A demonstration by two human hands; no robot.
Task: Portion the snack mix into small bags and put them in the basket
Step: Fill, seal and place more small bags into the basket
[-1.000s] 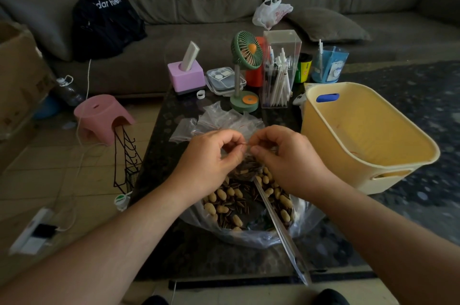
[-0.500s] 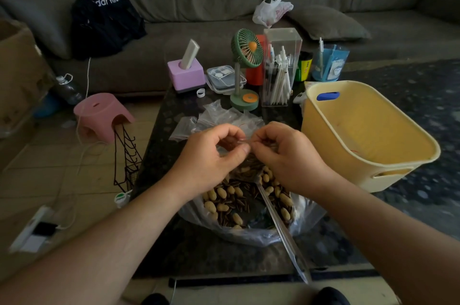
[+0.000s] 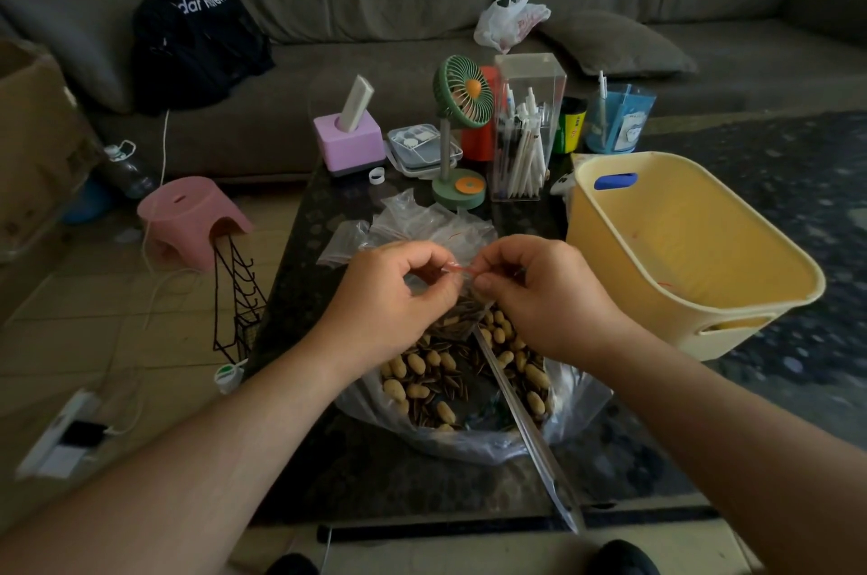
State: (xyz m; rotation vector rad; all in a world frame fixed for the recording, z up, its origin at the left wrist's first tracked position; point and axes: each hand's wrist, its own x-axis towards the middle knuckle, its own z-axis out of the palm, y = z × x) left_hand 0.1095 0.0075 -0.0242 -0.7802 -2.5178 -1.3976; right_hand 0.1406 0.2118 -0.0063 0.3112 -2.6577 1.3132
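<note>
Pinching the red-striped top edge of a small clear plastic zip bag (image 3: pixel 462 312), both hands met at the centre of the frame, just above the large open clear plastic bag of peanuts and striped sunflower seeds (image 3: pixel 464 387) on the dark stone tabletop (image 3: pixel 300 293). The left hand (image 3: pixel 389 298) had its fingers curled and its thumb pressed against the bag's top edge; the right hand (image 3: pixel 539 293) gripped the same edge from the other side, fingertips nearly touching those of the left. The small bag hung below the fingers, partly filled with seeds and nuts.

Compared with a second before, the hands had barely shifted: they stayed in the same pinch on the bag's seal, only very slightly higher in the frame. A loose pile of empty small clear bags (image 3: pixel 422 222) lay on the tabletop just beyond the hands, as before. The pale yellow plastic basket (image 3: pixel 750 316) stood at the right of the frame, near the right hand, unmoved. I cannot tell what, if anything, lay in its bottom. A long clear strip (image 3: pixel 530 434) ran from under the right hand toward the lower edge.
</note>
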